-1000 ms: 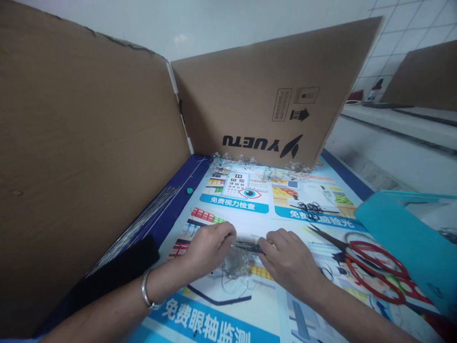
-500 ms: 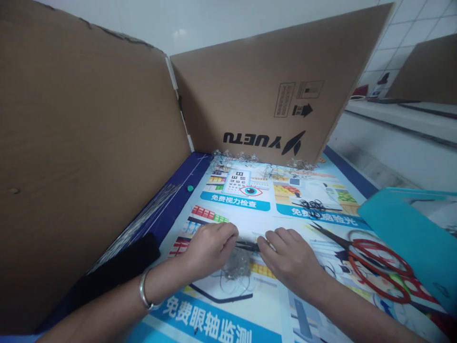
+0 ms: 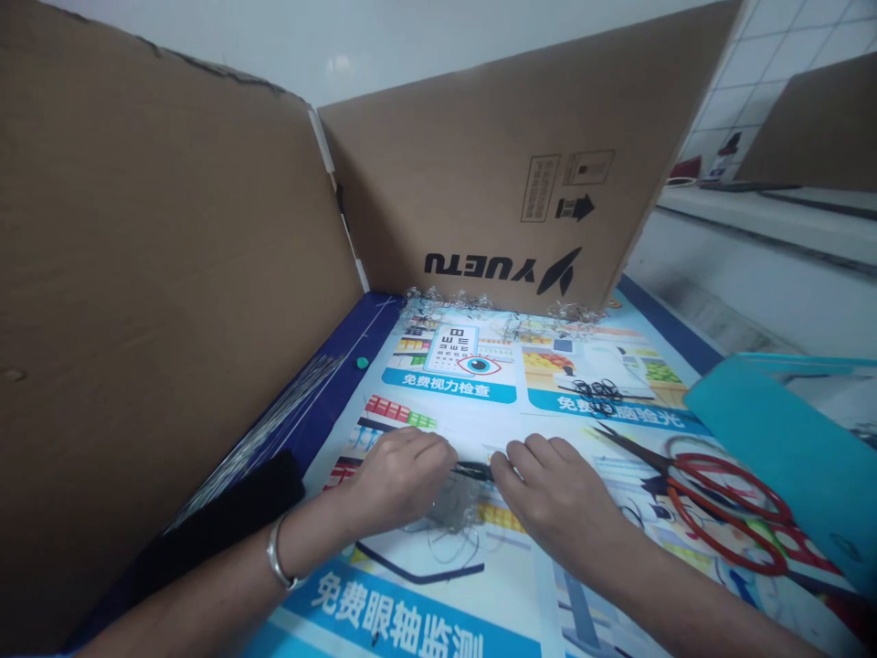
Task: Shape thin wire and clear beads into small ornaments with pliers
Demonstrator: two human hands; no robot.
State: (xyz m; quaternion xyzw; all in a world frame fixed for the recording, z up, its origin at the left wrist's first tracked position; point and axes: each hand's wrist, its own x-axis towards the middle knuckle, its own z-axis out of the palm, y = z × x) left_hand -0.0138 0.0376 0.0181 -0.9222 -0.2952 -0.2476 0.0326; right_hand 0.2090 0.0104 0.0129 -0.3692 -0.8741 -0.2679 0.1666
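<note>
My right hand (image 3: 548,480) is closed round a small tool with dark, slender, pointed jaws, which looks like needle-nose pliers (image 3: 474,471). The jaws point left and reach the fingertips of my left hand (image 3: 407,471). That hand is pinched closed, and whatever it grips is hidden by the fingers. Just below the jaws lies a tangle of thin, clear or silvery wire loops (image 3: 453,525) on the printed sheet (image 3: 521,603).
Scissors with red handles (image 3: 726,512) lie at right beside a turquoise folder (image 3: 774,439). Black wire coils (image 3: 597,395) sit further back. Cardboard panels (image 3: 438,183) stand at left and behind, with wire bits along the base. Thin rods (image 3: 267,429) and a black object (image 3: 233,498) lie at left.
Both hands stay nearly in place, with the pliers' jaws still at the left fingertips. My left hand has turned slightly and covers more of the wire tangle. The view has shifted a little.
</note>
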